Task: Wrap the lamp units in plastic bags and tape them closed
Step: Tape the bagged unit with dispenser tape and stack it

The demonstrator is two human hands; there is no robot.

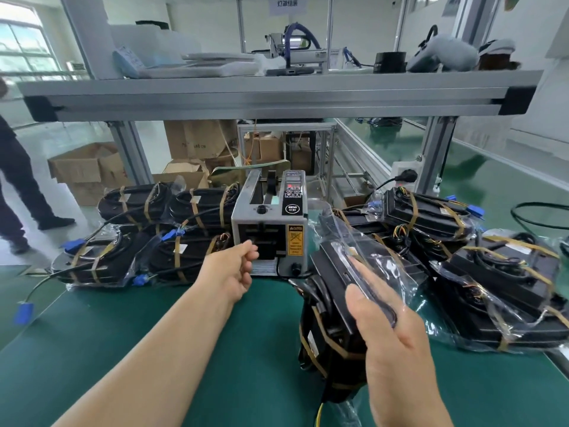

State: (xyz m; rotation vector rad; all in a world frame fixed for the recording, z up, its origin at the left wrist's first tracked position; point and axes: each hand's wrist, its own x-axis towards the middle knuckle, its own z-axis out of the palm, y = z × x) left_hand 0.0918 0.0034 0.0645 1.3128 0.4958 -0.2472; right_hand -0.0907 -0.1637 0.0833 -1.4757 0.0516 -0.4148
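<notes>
Cardboard boxes (80,171) stand beyond an aluminium shelf (277,97).

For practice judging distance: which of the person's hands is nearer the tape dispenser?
Left. The left hand is just at the front slot of the tape dispenser; the right hand is off to its lower right, on the bagged lamp unit.
</notes>
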